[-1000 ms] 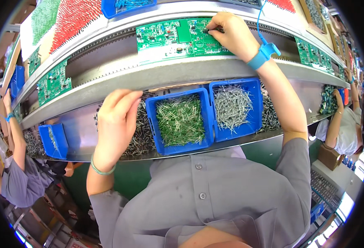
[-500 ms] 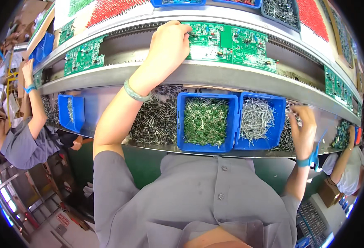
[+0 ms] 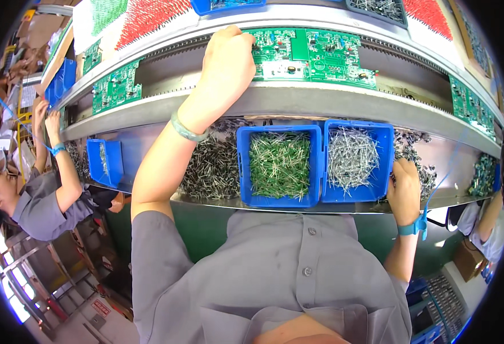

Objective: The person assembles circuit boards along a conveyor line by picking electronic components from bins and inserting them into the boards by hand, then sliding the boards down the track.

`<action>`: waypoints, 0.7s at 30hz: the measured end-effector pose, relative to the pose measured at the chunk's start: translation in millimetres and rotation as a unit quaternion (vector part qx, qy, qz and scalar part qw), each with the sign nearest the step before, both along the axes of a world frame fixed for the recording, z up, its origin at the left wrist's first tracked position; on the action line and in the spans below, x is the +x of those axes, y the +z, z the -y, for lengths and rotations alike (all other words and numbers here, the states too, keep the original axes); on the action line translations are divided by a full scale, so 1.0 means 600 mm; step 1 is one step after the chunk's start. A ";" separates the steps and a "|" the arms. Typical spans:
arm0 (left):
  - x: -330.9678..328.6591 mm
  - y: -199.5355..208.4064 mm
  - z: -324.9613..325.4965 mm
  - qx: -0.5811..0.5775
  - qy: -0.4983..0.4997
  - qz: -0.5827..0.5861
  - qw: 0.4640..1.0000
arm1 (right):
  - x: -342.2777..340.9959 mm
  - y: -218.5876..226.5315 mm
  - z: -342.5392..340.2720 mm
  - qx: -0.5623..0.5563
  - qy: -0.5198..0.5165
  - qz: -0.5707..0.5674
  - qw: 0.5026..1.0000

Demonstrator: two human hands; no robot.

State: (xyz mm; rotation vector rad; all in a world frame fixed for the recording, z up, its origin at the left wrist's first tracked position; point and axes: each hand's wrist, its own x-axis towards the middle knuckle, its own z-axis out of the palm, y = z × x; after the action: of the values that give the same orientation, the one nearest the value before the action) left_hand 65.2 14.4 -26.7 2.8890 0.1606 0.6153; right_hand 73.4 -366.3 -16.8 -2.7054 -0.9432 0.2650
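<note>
Left hand [image 3: 229, 63] at the circuit board [image 3: 329, 54], right hand [image 3: 405, 192] at the parts

At the left, a heap of dark wire-leaded components [image 3: 212, 175] lies loose by the worktop's front edge. Above it, the left hand reaches over the conveyor's near rail [image 3: 315, 98] to the board's left end, fingers curled together; their tips are hidden, so I cannot tell whether they pinch anything. Next come a blue bin [image 3: 280, 201] of green-bodied leaded components [image 3: 279, 166] and, above, the green board, lying between the rails. It looks light and stiff but fragile, best held by its bare edges. A second blue bin [image 3: 357, 196] holds pale leaded components [image 3: 352, 157]. Just beside its right wall, the right hand dips, fingers bent together, into a second dark heap [image 3: 417, 153]; its grip is unclear. Those small parts seem light, with easily bent leads, best taken by the body.
</note>
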 end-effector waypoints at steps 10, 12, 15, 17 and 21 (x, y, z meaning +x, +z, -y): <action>-0.005 -0.015 -0.010 -0.040 0.005 0.029 0.999 | 0.008 0.001 -0.001 0.048 0.019 0.030 0.998; -0.002 -0.018 -0.007 -0.058 0.007 0.026 0.998 | 0.007 -0.004 0.007 0.059 0.011 0.021 0.998; -0.006 -0.012 -0.005 -0.061 0.015 0.017 0.998 | 0.008 0.000 0.005 0.059 -0.002 0.008 0.998; -0.004 -0.011 -0.010 -0.070 0.009 0.018 0.997 | 0.009 0.002 0.002 0.055 -0.007 0.003 0.998; 0.000 -0.016 -0.019 -0.096 0.005 0.016 0.995 | 0.009 0.006 -0.010 0.084 -0.004 0.033 0.996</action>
State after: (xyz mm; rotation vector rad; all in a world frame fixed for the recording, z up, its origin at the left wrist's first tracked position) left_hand 65.4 25.6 -36.0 2.6940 0.2175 0.6125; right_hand 78.9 -360.5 -13.1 -2.5762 -0.9293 0.0896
